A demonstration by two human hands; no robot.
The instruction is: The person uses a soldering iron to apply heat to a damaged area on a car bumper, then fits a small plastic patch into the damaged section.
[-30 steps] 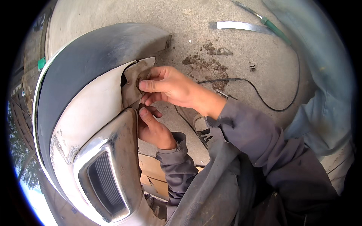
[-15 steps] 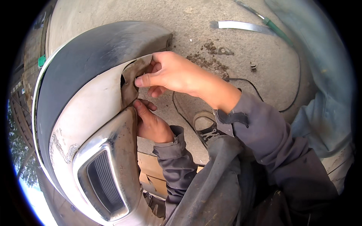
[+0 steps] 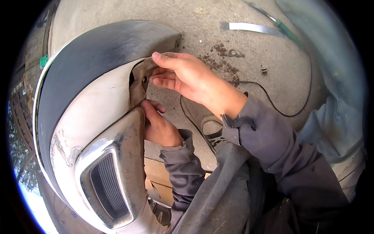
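Observation:
A worn car bumper [image 3: 91, 93], white with a dark grey band, stands at my left. Its end has a dirty brown mounting tab [image 3: 139, 84] with a round hole and a dark gap beside it. My right hand [image 3: 187, 76] pinches the tab's upper edge, thumb on top and fingers curled along its right side. Just below, my left hand [image 3: 161, 126] grips the bumper's edge; its thumb lies at the tab's lower end, and its other fingers are partly hidden. Lower on the bumper sits a chrome-framed vent [image 3: 111, 189] with dark slats.
On the concrete floor [image 3: 187, 19] lie a pale metal strip [image 3: 257, 28], a green-handled tool [image 3: 286, 31] with a black cable [image 3: 269, 102], brown crumbs [image 3: 220, 64] and a small metal plate [image 3: 235, 53]. Flat cardboard [image 3: 159, 179] lies beneath my left forearm. Another person's blue-grey trouser leg [image 3: 331, 124] is at right.
My right thumb has moved from the middle of the tab up to its top edge, and the fingers have shifted, uncovering the hole. My left hand keeps nearly the same place.

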